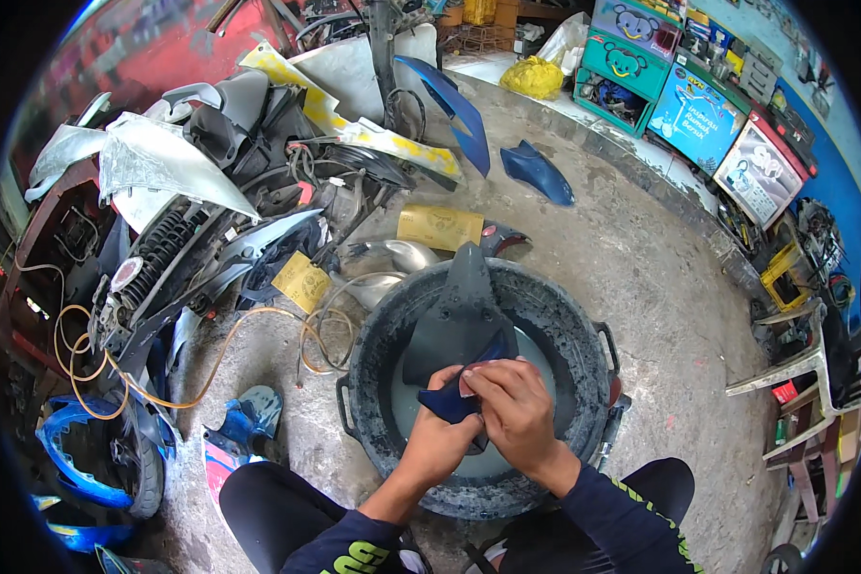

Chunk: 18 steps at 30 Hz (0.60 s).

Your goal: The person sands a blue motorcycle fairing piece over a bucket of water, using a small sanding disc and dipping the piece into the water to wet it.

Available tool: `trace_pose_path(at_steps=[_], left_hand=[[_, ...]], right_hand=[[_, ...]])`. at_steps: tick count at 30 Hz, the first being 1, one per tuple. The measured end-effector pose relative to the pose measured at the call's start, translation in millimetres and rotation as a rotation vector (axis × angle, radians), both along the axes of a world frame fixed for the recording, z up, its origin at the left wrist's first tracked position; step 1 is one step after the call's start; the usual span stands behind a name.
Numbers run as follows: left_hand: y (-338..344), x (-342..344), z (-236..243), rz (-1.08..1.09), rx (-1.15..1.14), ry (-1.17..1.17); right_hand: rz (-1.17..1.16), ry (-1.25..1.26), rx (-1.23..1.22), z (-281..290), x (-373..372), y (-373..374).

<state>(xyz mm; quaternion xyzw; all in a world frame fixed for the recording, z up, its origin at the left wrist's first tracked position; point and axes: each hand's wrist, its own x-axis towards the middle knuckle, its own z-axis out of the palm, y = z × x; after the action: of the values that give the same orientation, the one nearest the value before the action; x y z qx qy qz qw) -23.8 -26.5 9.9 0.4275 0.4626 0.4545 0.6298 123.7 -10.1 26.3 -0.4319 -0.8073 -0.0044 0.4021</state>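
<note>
My left hand (432,442) is closed around a small dark blue plastic body panel (447,402), held over a black two-handled tub (365,383). Against the panel's upper side my right hand (518,407) pinches a small reddish piece that looks like sandpaper (468,381). Cloudy water (536,383) lies in the tub. Behind my hands a dark grey, pointed fairing part (461,298) leans in the tub, its tip over the far rim. My fingers cover part of the blue panel.
Yellow paper sheets (440,228) and silvery parts lie beyond the tub. A thin orange hose (215,356) loops across the floor at left, by piled motorcycle parts (177,167). Blue panels (538,172) lie farther off. A worn chair (784,359) stands at right.
</note>
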Motion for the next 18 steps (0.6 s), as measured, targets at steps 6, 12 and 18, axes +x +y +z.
trace_pose_path(at_steps=[6, 12, 18], left_hand=[[-3, 1, 7, -0.002, -0.058, -0.066], [-1, -8, 21, -0.134, 0.040, -0.064], [1, -6, 7, -0.168, 0.118, -0.001]], right_hand=[[0.069, 0.241, -0.139, -4, 2, 9], [0.227, 0.278, -0.126, 10, 3, 1], [0.173, 0.309, -0.146, 6, -1, 0]])
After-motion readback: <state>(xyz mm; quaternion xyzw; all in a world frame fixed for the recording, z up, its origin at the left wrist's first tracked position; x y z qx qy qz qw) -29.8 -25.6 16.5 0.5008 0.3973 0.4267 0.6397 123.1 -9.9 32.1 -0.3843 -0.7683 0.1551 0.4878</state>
